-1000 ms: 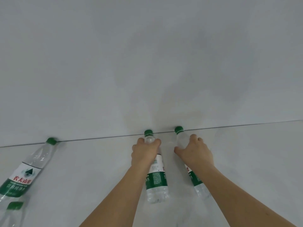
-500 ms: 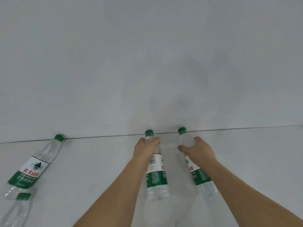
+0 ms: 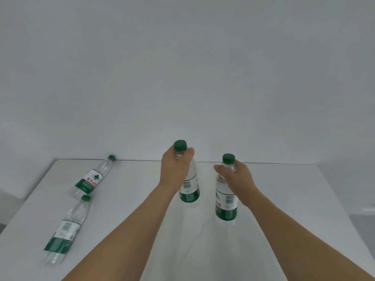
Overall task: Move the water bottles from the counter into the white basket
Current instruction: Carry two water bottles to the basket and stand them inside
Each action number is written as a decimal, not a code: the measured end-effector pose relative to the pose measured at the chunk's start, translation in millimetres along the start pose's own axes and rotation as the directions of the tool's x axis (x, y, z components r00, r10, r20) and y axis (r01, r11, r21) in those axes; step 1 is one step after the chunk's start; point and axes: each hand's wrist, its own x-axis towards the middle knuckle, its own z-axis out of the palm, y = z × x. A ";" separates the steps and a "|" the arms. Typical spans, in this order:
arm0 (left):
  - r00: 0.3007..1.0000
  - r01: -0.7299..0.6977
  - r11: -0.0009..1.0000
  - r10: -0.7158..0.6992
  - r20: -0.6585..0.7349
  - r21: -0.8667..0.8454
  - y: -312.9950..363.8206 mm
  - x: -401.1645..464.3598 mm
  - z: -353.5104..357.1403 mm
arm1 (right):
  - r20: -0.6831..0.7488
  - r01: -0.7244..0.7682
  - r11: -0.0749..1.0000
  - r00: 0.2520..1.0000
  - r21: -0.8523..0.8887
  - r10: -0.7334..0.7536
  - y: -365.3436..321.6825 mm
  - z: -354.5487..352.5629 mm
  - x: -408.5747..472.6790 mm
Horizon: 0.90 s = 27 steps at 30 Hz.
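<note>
Our left hand [image 3: 176, 169] grips one bottle [image 3: 188, 185] by its neck, our right hand [image 3: 236, 177] another bottle [image 3: 226, 201]. Both bottles, lying on the desk [image 3: 129, 199] before, are now raised upright. Two more bottles [image 3: 89, 179] lie left of them.

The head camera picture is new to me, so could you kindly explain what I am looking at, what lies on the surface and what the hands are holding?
There is no machine here: a person wears a wide-angle camera on the head, looking forward and down, so the two bare forearms reaching in from below are their own. In front is a white counter against a plain wall. The left hand grips one water bottle near its green cap, and the right hand grips a second bottle just under its cap; both bottles are roughly upright. At the left, two more bottles lie on their sides: a far one with its cap towards the wall, and a near one. The white basket is not in view.
</note>
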 end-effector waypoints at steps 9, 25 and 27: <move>0.981 -0.152 0.988 0.150 -0.123 -0.007 89.0 -68.2 -38.4 | 0.013 0.276 0.947 0.959 0.164 -0.282 -92.7 -19.5 -74.1; 0.684 -0.114 0.978 0.204 -0.701 0.174 126.6 -291.2 -382.4 | 0.495 0.474 0.819 0.653 0.323 -0.573 -213.4 268.7 -311.9; 0.593 -0.076 0.981 0.186 -0.783 0.176 125.4 -337.1 -416.1 | 0.552 0.447 0.819 0.606 0.360 -0.573 -224.0 296.1 -356.6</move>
